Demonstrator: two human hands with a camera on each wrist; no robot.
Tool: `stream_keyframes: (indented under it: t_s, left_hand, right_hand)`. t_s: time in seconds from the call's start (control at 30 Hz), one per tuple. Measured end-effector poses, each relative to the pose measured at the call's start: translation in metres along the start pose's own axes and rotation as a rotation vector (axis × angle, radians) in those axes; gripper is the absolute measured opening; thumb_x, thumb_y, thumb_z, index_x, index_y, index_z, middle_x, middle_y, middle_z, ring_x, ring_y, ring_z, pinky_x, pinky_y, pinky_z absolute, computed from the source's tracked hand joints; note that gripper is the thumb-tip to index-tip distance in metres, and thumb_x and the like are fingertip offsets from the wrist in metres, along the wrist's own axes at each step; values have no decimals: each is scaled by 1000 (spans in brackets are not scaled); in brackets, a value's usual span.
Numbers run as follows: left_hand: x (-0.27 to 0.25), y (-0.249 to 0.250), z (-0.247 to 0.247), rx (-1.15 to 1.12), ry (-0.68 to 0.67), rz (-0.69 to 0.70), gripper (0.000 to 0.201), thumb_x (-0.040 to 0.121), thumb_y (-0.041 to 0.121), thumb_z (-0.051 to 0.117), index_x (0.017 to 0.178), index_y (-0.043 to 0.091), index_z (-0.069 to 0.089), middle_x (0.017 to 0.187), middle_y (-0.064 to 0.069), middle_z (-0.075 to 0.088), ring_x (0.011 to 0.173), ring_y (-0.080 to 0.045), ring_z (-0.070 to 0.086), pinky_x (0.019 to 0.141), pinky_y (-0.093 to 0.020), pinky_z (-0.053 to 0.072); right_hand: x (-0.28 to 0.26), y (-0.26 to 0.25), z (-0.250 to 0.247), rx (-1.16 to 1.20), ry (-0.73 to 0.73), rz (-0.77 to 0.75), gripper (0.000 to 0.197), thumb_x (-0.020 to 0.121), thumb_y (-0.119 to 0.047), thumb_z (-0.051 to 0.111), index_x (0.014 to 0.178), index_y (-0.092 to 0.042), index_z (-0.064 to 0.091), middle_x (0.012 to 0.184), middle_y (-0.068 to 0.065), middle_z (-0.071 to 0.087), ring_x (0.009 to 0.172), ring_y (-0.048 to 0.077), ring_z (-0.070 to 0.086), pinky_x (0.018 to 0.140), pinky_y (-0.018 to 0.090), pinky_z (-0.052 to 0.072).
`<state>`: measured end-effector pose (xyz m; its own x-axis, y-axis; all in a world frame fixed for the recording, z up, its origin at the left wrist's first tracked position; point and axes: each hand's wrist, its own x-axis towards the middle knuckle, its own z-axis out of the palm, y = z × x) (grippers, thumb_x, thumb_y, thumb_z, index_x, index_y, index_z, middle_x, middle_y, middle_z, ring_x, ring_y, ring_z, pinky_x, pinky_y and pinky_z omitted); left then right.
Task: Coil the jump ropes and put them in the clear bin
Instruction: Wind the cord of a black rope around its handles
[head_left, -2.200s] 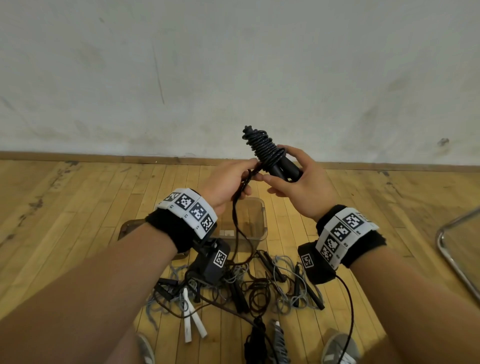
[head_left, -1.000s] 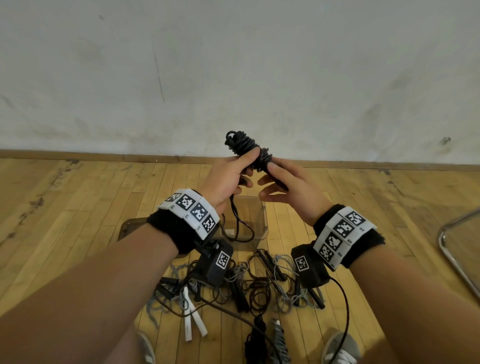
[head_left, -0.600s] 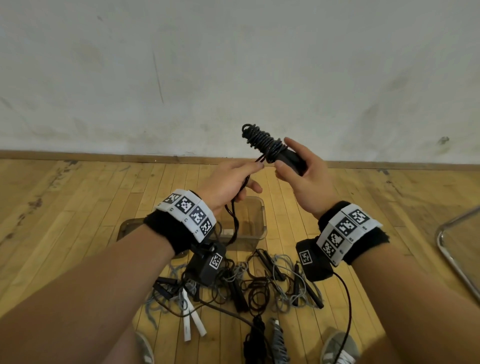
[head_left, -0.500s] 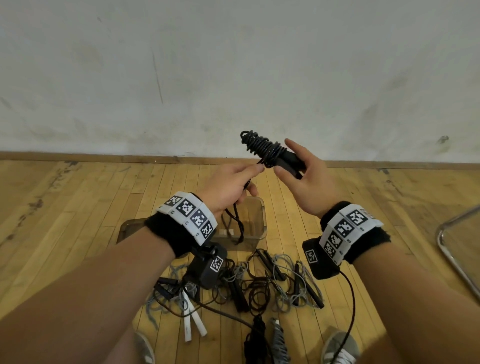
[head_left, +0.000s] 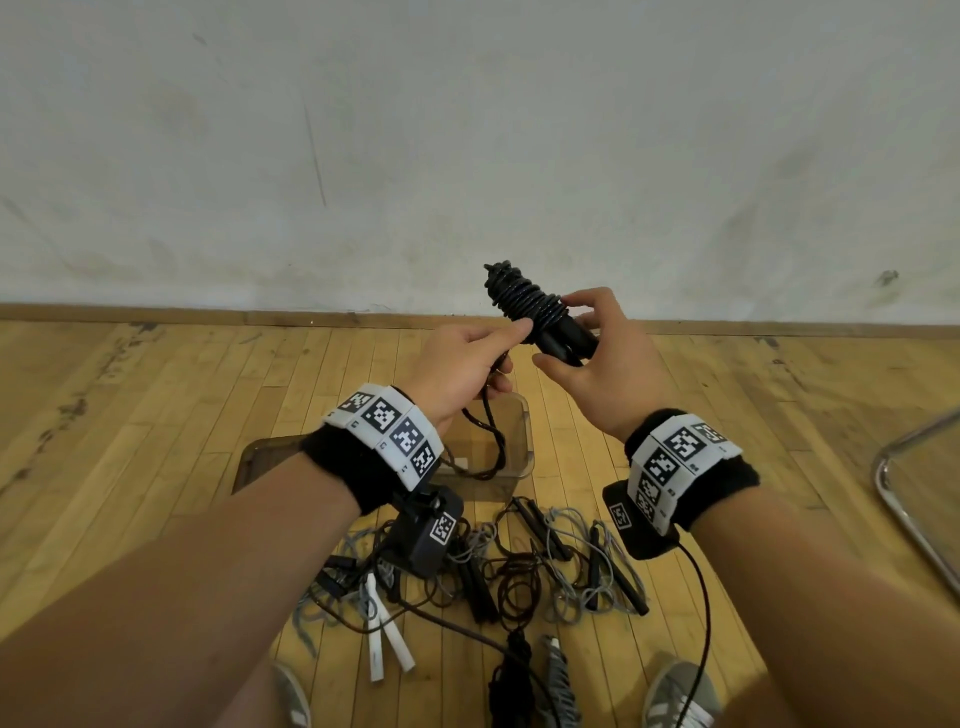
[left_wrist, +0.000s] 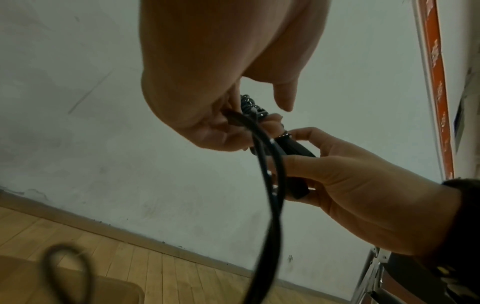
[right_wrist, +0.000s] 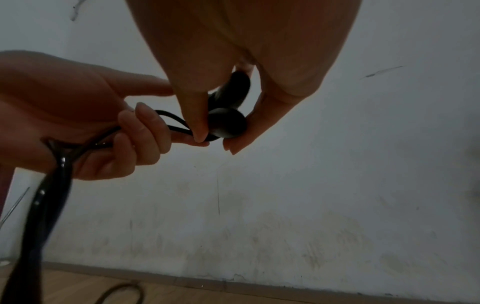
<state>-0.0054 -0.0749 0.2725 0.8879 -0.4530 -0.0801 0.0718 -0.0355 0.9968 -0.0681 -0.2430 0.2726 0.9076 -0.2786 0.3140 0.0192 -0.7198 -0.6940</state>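
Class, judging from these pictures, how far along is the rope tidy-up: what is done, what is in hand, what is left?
Done: nothing coiled shows in the clear bin. In hand: the right hand holds the handles of a black rope, mostly wound round them; the left hand holds the loose cord, which hangs over the bin. Left: finish winding, bin it, then do the tangled ropes on the floor.

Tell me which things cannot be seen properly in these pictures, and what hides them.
- Inside of the clear plastic bin, head view: the left hand and its wristband cover most of it.
- Black jump rope handles, head view: the right hand covers their lower ends; the right wrist view shows one end.
- Tangled ropes on the wooden floor: too knotted to count.
- Metal frame: cut off by the right edge.
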Motion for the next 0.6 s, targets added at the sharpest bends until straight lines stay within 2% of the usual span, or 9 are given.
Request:
stream_keyframes:
  t_s: [0.07, 0.17, 0.2, 0.3, 0.37, 0.43, 0.5, 0.6]
  left_hand:
    - [0, 0, 0, 3, 24, 8, 35, 95, 49, 67, 100, 16, 77, 65, 3, 56, 54, -9, 53, 55, -21, 47]
    - [1, -2, 1, 20, 57, 7, 47, 93, 57, 65, 101, 12, 77, 59, 4, 47, 51, -9, 43, 53, -22, 40]
    - [1, -3, 1, 21, 63, 11, 50, 93, 57, 65, 104, 9, 76, 57, 5, 44, 50, -9, 40, 54, -24, 37]
    - [3, -5, -2, 13, 55, 13, 50, 96, 52, 64, 108, 5, 74, 54, 10, 37, 49, -8, 33, 57, -26, 31]
    - [4, -5, -3, 2, 40, 4, 45, 97, 50, 63, 100, 6, 74, 53, 11, 37, 49, -8, 32, 57, -27, 29]
    - [4, -4, -3, -2, 37, 1, 37, 98, 49, 63, 91, 14, 72, 56, 10, 40, 50, -8, 33, 57, -27, 30]
    - [5, -4, -4, -7, 40, 0, 35, 98, 50, 62, 91, 17, 73, 60, 9, 44, 51, -7, 37, 57, -25, 33]
    - [6, -3, -5, -11, 48, -17, 34, 96, 54, 62, 103, 23, 75, 69, 7, 55, 55, -6, 47, 57, -21, 40]
  right_hand:
    - [-1, 0, 3, -8, -16, -37, 60, 85, -22, 80, 129, -30, 40, 93, -17, 59, 79, -2, 61, 62, 3, 46]
    - [-1, 4, 11, -8, -60, -90, 63, 86, -17, 75, 121, -42, 29, 86, -6, 67, 67, 12, 66, 60, 26, 55]
    - [-2, 3, 12, -2, -78, -100, 63, 87, -16, 73, 119, -45, 26, 85, -3, 68, 63, 13, 65, 59, 29, 54]
    - [-4, -2, 12, 207, -143, -59, 63, 92, -15, 70, 127, -41, 24, 90, 5, 70, 63, 20, 67, 60, 32, 58]
    - [-6, -6, 12, 452, -197, 80, 57, 99, -21, 65, 139, -33, 27, 97, 14, 72, 64, 24, 69, 62, 31, 59]
    - [-7, -10, 13, 603, -242, 213, 44, 105, -30, 54, 144, -28, 34, 100, 15, 75, 63, 28, 66, 61, 34, 58]
    - [-7, -10, 15, 643, -248, 233, 38, 108, -33, 46, 144, -25, 40, 96, 12, 75, 63, 27, 63, 60, 34, 56]
    - [-3, -7, 15, 592, -198, 163, 42, 106, -30, 51, 147, -23, 41, 96, 12, 71, 65, 21, 64, 62, 32, 55]
